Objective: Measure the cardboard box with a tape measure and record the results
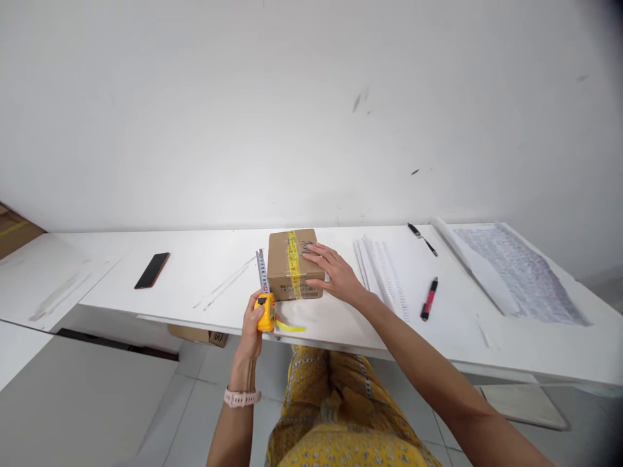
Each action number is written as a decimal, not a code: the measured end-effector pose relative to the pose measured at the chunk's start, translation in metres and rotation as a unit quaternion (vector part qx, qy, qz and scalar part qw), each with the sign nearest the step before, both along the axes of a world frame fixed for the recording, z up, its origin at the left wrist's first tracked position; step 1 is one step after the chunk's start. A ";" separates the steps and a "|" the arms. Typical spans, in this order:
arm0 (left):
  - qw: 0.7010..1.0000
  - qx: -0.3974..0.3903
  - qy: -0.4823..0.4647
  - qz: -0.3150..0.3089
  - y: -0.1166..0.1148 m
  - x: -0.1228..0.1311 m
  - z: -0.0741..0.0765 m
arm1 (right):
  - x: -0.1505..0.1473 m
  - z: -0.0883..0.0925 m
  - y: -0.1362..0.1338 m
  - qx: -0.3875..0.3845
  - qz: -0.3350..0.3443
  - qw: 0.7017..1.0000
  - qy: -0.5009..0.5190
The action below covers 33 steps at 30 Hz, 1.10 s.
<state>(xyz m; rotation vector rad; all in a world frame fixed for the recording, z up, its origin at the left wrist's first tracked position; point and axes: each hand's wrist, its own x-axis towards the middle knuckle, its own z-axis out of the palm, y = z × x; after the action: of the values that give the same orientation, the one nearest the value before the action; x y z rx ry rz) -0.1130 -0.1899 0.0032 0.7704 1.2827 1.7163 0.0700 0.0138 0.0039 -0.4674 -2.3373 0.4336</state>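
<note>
My left hand [252, 319] is closed around a yellow tape measure [266, 312] at the front edge of the white table. Its numbered blade [262, 269] is pulled out a short way and runs along the left side of a small cardboard box [278, 256]. A yellow wrist strap hangs from the case onto the tabletop. Yellow printed tape [294, 259] crosses the box, and dark handwriting marks its top. My right hand [335, 275] rests on the box's right side with fingers spread, touching the top and front right corner.
A dark phone [152, 270] lies on the table [204, 253] at left. To the right are paper sheets [384, 269], a black pen [422, 239], a red and black marker [429, 299] and a handwritten sheet [516, 272]. Behind stands a white wall [302, 117].
</note>
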 end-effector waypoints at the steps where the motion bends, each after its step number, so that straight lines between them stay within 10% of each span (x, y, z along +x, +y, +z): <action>1: 1.000 0.002 0.008 -0.003 0.004 -0.004 0.004 | -0.004 0.005 0.003 0.000 -0.013 1.000 -0.005; 11: 0.995 0.052 0.087 -0.004 0.045 0.001 0.062 | -0.067 0.064 0.052 -0.123 0.002 0.988 0.099; 24: 0.998 -0.002 0.033 -0.049 0.082 0.021 0.049 | -0.065 0.068 0.069 -0.035 0.013 0.999 -0.004; 33: 0.998 -0.011 0.041 -0.055 0.069 0.032 0.011 | -0.067 0.073 0.073 -0.055 0.007 0.998 -0.010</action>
<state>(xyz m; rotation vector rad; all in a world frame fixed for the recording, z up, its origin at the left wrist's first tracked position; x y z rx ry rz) -0.0815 -0.1207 0.0142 0.8898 1.2895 1.5947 0.0030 0.0863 0.0765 -0.5102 -2.3454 0.5682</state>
